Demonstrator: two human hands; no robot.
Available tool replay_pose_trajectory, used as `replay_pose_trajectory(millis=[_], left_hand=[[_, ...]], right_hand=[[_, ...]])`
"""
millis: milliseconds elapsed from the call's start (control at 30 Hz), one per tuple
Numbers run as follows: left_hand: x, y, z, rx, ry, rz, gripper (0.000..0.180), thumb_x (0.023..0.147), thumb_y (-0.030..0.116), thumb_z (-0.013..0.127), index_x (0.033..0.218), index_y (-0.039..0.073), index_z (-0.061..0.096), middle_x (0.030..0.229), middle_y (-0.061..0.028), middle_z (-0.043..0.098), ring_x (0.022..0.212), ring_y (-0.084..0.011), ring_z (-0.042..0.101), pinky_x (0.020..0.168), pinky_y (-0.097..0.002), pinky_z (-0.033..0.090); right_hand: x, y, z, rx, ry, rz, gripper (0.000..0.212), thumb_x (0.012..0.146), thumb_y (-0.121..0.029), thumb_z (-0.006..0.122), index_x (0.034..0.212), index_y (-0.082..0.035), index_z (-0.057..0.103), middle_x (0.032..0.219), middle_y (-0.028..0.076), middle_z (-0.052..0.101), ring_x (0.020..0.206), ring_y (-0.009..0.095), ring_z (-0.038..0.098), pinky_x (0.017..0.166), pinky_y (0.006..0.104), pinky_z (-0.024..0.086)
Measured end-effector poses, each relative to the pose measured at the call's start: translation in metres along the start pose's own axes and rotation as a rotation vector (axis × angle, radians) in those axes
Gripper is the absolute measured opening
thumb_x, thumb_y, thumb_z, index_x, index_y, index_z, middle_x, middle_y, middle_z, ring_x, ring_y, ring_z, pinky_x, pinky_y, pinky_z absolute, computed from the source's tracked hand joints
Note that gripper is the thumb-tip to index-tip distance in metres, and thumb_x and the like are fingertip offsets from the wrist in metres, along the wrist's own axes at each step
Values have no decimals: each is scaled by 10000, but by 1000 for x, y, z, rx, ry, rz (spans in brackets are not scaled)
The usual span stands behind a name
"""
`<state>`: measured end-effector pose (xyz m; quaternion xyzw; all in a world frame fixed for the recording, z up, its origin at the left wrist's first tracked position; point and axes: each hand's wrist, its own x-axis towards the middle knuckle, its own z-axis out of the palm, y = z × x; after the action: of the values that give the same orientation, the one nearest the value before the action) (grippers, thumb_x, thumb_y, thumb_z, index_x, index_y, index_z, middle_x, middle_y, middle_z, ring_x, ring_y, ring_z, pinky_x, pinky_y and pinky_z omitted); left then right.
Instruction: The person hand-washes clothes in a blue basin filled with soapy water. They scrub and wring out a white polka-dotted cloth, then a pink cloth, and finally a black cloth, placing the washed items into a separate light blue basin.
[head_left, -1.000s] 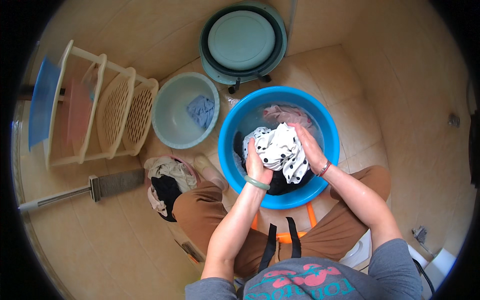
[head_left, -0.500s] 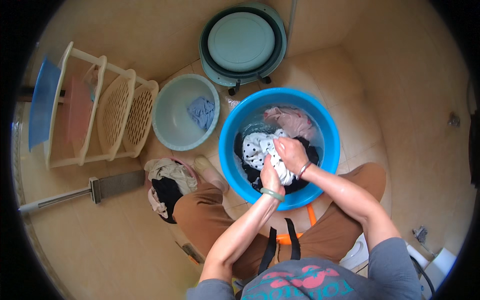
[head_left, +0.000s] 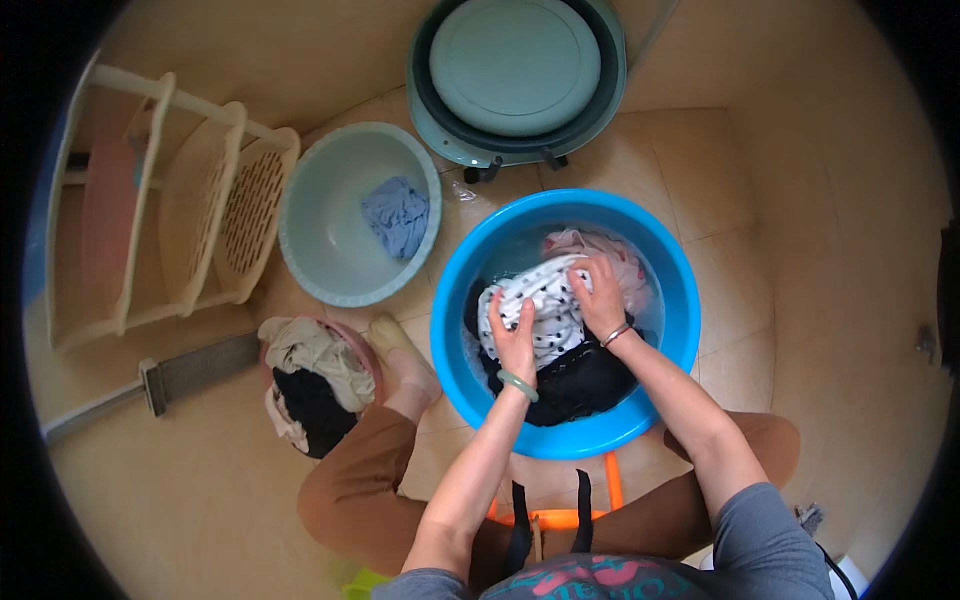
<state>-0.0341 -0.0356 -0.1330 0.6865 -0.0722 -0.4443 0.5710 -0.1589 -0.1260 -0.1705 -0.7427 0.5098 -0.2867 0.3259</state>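
Observation:
A blue basin (head_left: 448, 345) of water stands in front of me, with a white polka-dot cloth (head_left: 556, 325) bunched up in its middle. My left hand (head_left: 514, 348), with a green bangle at the wrist, grips the cloth's left side, thumb and fingers set apart around it. At the upper right of the same cloth, my right hand (head_left: 603, 305) has its fingers curled into the fabric. Black fabric (head_left: 580, 385) lies in the water below both hands. Behind the right hand, pink fabric (head_left: 612, 258) rests against the basin's far side.
A pale green basin (head_left: 322, 245) holding blue cloth (head_left: 397, 215) stands to the left. Nearer is a pink basket (head_left: 362, 350) heaped with clothes. Folded basins (head_left: 515, 65) lean at the back wall. A cream rack (head_left: 262, 215) and flat mop (head_left: 205, 368) are far left.
My hands have moved apart; they were pressed close together around the polka-dot cloth, which is now spread wider between them. The view has shifted, and more black fabric shows.

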Motion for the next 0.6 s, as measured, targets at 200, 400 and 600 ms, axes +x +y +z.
replay_pose_trajectory(millis=[200,400,600], left_hand=[[75,-73,-14,412,-21,131,552,819,63,699,1332,51,493,1113,-122,647,937,-169,633,795,-299,507],[118,-115,-14,691,-43,82,424,814,88,689,1217,11,580,1055,-202,666,952,-294,644,833,-370,486],[160,-130,-33,917,-60,146,400,798,109,649,1171,-26,594,1086,-262,638,983,-372,617,886,-383,460]], right_hand=[[-4,30,65,-167,-301,-122,343,826,-161,668,1160,-158,588,1247,113,489,1141,344,481,949,448,427],[8,71,110,-560,-585,-37,247,857,-266,593,1081,-163,610,1123,105,567,1029,293,583,834,496,484],[46,66,121,-318,-828,417,320,897,-312,485,1098,-94,607,1064,174,637,957,370,640,749,487,519]])
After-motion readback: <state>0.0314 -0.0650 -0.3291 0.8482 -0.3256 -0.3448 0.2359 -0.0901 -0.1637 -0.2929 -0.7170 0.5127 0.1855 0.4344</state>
